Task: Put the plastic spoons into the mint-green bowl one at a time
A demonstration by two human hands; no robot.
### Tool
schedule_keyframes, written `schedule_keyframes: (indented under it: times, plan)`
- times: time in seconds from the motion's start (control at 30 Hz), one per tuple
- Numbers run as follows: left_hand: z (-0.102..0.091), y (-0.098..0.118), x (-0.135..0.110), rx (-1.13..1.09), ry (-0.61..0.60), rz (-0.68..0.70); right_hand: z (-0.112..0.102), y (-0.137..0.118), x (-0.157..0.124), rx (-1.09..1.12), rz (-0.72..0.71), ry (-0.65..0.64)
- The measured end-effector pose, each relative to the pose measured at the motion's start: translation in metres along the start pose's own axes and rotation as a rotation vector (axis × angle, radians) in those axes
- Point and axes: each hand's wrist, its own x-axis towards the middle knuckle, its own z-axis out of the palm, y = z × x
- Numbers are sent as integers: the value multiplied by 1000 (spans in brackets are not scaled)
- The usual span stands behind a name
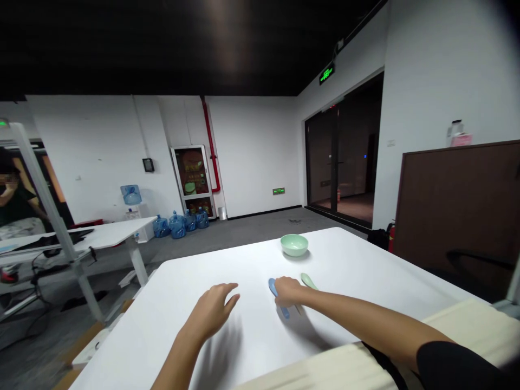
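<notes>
Head camera view: the right hand [289,292] had its fingers [281,285] bunched over the middle of a blue plastic spoon [283,310], touching it, though the hand hid the contact and whether they gripped it could not be told. Just beside that hand lay a pale green spoon [309,280]. The left hand [211,313] was open, slightly blurred, with its fingers [231,298] spread and gently curved, held over the tabletop and touching neither spoon. Beyond both hands, a pale green bowl [294,245] sat upright on the same white table [349,254]. Farther out stood a second white desk [81,239], blue water jugs [176,226] on the floor by the wall, a water dispenser [131,196], a red fire extinguisher [391,238] and a dark brown cabinet [459,200]. A co-worker [14,197] stood at the far left.
</notes>
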Motion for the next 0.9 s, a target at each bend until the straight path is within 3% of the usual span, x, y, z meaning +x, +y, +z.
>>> schedule_keyframes:
  times: [0.1, 0.23, 0.33, 0.47, 0.7, 0.9]
  plan:
    - [0, 0, 1, 2, 2, 1, -4, 2, 0, -24, 26, 30]
    - [0, 1, 0, 5, -7, -10, -27, 22, 0, 116, -50, 28]
    - [0, 1, 0, 2, -5, -8, -49, 55, -5, 125, -74, 123]
    - [0, 1, 0, -9, -4, 0, -69, 112, -17, 16, 42, 255]
    - [4, -5, 3, -9, -2, -1, -67, 196, -28, -103, 234, 235]
    - [7, -6, 6, -4, -11, 5, -59, 213, -31, -57, 305, 165]
